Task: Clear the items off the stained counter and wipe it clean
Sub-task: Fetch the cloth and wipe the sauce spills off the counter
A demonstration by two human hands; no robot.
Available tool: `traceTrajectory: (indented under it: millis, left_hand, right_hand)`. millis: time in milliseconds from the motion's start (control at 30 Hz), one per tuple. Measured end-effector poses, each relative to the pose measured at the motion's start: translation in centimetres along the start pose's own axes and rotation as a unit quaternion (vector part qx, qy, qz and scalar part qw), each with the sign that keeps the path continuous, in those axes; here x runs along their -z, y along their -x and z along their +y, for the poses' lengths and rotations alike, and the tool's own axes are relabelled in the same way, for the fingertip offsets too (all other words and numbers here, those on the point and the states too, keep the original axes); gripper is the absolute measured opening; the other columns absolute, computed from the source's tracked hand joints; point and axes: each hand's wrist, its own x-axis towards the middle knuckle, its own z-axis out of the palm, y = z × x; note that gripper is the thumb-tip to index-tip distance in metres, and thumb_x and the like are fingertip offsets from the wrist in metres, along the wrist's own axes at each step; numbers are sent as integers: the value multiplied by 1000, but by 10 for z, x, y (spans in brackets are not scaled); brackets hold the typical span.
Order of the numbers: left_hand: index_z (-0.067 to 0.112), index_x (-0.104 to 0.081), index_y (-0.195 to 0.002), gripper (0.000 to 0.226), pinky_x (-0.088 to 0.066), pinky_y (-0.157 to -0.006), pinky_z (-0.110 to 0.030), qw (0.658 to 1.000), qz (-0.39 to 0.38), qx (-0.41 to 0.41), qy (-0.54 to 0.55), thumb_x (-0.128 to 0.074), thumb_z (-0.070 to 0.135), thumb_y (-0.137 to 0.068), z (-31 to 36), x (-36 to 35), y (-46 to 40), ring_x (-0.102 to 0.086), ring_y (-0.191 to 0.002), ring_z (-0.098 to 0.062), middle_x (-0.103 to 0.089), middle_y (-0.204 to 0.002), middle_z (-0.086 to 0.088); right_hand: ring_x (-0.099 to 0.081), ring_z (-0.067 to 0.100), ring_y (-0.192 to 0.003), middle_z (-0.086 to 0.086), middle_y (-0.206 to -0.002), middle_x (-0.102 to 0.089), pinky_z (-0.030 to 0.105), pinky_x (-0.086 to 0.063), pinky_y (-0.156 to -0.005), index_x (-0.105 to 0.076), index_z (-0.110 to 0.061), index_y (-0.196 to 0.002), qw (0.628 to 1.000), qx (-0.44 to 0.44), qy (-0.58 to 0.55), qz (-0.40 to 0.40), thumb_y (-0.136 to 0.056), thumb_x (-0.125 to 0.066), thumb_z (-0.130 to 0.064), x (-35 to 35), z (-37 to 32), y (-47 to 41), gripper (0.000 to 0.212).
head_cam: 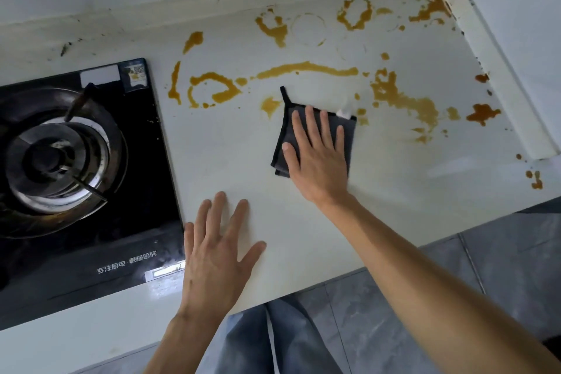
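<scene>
The right hand [315, 155] is pressing a folded dark cloth [349, 136] flat against the white bench [303, 222], its fingers [311, 121] lying straight and spread over the fabric rather than curling round it. That flat palm is likely there to push weight down through the whole pad, which a wiping stroke needs. The cloth is sitting near the middle of the bench, just below the long orange streak [306, 68], with its small loop pointing up toward the spill.

The left hand [218, 249] is resting open on bare bench near the front edge, just beside the black stove top [91, 252], fingers splayed and holding nothing; it is probably bracing the body while the other arm is reaching forward.

Nothing is standing on the bench now, so the clearing part appears done. Orange stains [403, 97] are spreading across the back and right side, with faint ring marks [308, 29] near the rear wall, while the near half looks clean. Most of the wiping seems to be lying ahead.
</scene>
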Motion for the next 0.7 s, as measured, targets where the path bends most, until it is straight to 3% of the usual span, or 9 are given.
traceTrajectory:
  millis: [133,300,433,533,700]
  left_hand:
    - [28,-42,-159,81,-33,-121,-60,1000,-4,3,1,-68,62,-89,1,1,1,-24,-158,-35,-26,-170,-10]
    - [30,-40,-159,81,-33,-122,-60,1000,-7,2,-4,-67,62,-90,-2,-1,1,-23,-158,-34,-24,-171,-9]
    - [29,-42,-158,80,-36,-120,-61,1000,1,0,-2,-68,62,-90,-3,-2,1,-28,-156,-36,-28,-169,-10]
    - [29,-37,-161,79,-32,-121,-61,1000,-8,0,3,-62,62,-93,-3,-4,1,-22,-159,-37,-23,-172,-11]
    - [26,-34,-162,76,-24,-126,-61,1000,-17,-6,15,-58,56,-97,-6,-7,6,-14,-161,-37,-16,-173,-12]
  right_hand:
    - [-4,28,-161,3,-174,-11,56,-9,-128,-18,-25,-166,996,85,5,3,-108,-24,-54,-13,-36,29,65]
    - [-10,23,-161,-3,-173,-15,54,-12,-128,-21,-31,-165,988,152,0,-6,-106,-28,-55,-10,-58,-28,64]
    - [-12,23,-160,-3,-174,-13,54,-13,-127,-20,-30,-165,997,79,15,7,-106,-29,-56,-3,-35,-55,65]
    - [-10,25,-160,1,-174,-10,56,-13,-127,-16,-27,-166,1000,22,11,10,-107,-25,-54,-4,-23,-31,65]
    - [-8,29,-160,4,-174,-11,57,-12,-127,-17,-23,-166,999,30,25,-5,-107,-23,-52,-11,-48,25,66]
